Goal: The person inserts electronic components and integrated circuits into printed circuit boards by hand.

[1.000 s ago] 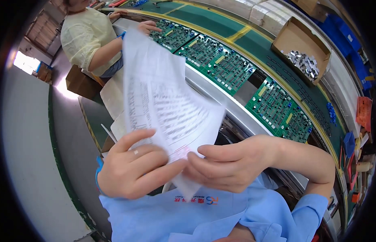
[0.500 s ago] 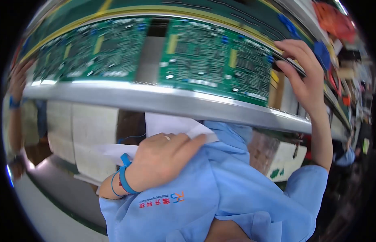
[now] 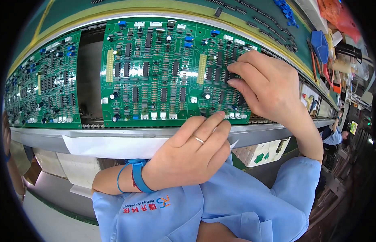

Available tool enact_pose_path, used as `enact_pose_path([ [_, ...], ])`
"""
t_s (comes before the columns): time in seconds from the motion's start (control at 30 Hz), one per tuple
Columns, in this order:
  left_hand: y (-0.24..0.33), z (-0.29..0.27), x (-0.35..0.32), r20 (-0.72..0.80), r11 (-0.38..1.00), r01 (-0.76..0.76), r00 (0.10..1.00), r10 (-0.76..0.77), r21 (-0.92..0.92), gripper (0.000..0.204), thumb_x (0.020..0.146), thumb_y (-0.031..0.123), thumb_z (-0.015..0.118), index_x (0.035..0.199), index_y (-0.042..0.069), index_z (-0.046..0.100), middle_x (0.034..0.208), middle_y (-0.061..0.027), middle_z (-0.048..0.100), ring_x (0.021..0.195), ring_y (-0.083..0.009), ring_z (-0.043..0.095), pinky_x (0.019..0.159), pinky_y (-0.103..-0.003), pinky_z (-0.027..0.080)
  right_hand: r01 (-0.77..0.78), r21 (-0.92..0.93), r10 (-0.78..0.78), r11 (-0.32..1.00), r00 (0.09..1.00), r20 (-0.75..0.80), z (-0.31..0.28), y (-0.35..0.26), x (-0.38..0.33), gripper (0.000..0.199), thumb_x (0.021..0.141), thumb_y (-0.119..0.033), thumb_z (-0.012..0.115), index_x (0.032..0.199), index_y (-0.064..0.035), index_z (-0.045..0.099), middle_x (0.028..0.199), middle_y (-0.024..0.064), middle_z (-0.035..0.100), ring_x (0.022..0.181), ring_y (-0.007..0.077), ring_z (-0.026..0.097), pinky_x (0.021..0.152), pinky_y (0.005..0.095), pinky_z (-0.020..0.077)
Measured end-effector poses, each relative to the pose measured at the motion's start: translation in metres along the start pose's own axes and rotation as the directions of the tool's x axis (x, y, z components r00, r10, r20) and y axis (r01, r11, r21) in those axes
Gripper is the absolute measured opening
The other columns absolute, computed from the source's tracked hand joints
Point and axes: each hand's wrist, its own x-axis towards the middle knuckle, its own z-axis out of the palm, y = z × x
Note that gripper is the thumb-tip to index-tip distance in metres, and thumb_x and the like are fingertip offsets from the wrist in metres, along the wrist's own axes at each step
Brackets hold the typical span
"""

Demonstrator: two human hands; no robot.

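My right hand [image 3: 270, 86] reaches over a green circuit board [image 3: 155, 90] in front of me. Its thumb and forefinger pinch at a black chip [image 3: 224, 76] on the board's right part; the inner side of the grip is hidden. My left hand [image 3: 192, 151], with a ring and a blue wristband, is at the board's near edge, back of the hand upward. A sheet of white paper [image 3: 111, 146] shows on both sides of it, and the fingers are bent over the sheet; the thumb is hidden. Its fingertips reach over the metal rail [image 3: 260, 130] beside the board.
Another populated board [image 3: 42, 88] lies to the left beyond a dark gap. On the green bench behind are loose black chips [image 3: 273, 30], blue parts [image 3: 285, 12] and a blue bin [image 3: 319, 44]. A person [image 3: 335, 135] is far right.
My right hand has moved left from beyond the board's end onto its chips. My left hand and the paper have come up to the rail. The boards appear farther left and nearer.
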Motion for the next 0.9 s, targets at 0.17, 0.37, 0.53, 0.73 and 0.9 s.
enact_pose_path([
  [0.17, -0.004, -0.002, -0.003, -0.001, 0.992, 0.052, 0.999, -0.052, 0.114, 0.005, 0.080, 0.015, 0.062, 0.081, 0.012, 0.058, 0.113, -0.0065, 0.066, 0.104, -0.0178, 0.063, 0.083, -0.030, 0.037, 0.056, -0.082, -0.046, 0.995, 0.992, 0.119, -0.007, -0.001, 0.013, 0.028, 0.068, -0.012, 0.075, 0.092, -0.0050, 0.065, 0.085, 0.0050, 0.060, 0.069, 0.0219, 0.062, 0.055, 0.0325, 0.0480],
  [0.37, -0.010, -0.006, -0.008, -0.039, 0.980, 0.074, 0.997, -0.068, 0.186, 0.005, 0.080, 0.014, 0.061, 0.079, 0.012, 0.057, 0.111, -0.0045, 0.068, 0.097, -0.0140, 0.065, 0.081, -0.029, 0.032, 0.147, -0.197, -0.134, 0.969, 0.988, 0.076, -0.002, -0.001, 0.025, 0.016, 0.067, -0.014, 0.067, 0.073, -0.0095, 0.054, 0.073, 0.0022, 0.045, 0.062, 0.0148, 0.055, 0.047, 0.0294, 0.0437],
  [0.53, -0.015, -0.009, -0.015, -0.030, 0.971, 0.085, 0.996, -0.080, 0.224, 0.006, 0.082, 0.012, 0.059, 0.078, 0.012, 0.055, 0.112, -0.0053, 0.068, 0.092, -0.0144, 0.068, 0.087, -0.030, 0.032, 0.103, -0.085, -0.074, 0.991, 0.954, 0.292, -0.015, -0.004, 0.037, 0.027, 0.067, -0.012, 0.076, 0.088, -0.0040, 0.061, 0.080, 0.0064, 0.056, 0.066, 0.0244, 0.060, 0.051, 0.0346, 0.0470],
  [0.73, -0.017, -0.021, -0.022, 0.018, 0.937, 0.041, 0.999, -0.051, 0.346, 0.012, 0.087, 0.009, 0.057, 0.076, 0.012, 0.052, 0.112, -0.0088, 0.069, 0.093, -0.0169, 0.071, 0.097, -0.033, 0.031, 0.088, -0.018, -0.080, 0.996, 0.960, 0.269, -0.010, -0.009, 0.047, 0.023, 0.072, -0.011, 0.075, 0.088, -0.0048, 0.061, 0.082, 0.0068, 0.057, 0.066, 0.0249, 0.060, 0.052, 0.0351, 0.0474],
  [0.9, -0.006, -0.016, -0.024, -0.065, 0.932, 0.194, 0.981, -0.183, 0.306, 0.013, 0.088, 0.011, 0.057, 0.079, 0.011, 0.048, 0.114, -0.0133, 0.068, 0.095, -0.0186, 0.071, 0.100, -0.035, 0.031, 0.075, 0.011, -0.076, 0.997, 0.977, 0.201, -0.008, -0.006, 0.043, 0.024, 0.071, -0.012, 0.076, 0.089, -0.0054, 0.061, 0.082, 0.0064, 0.057, 0.067, 0.0262, 0.060, 0.053, 0.0356, 0.0475],
])
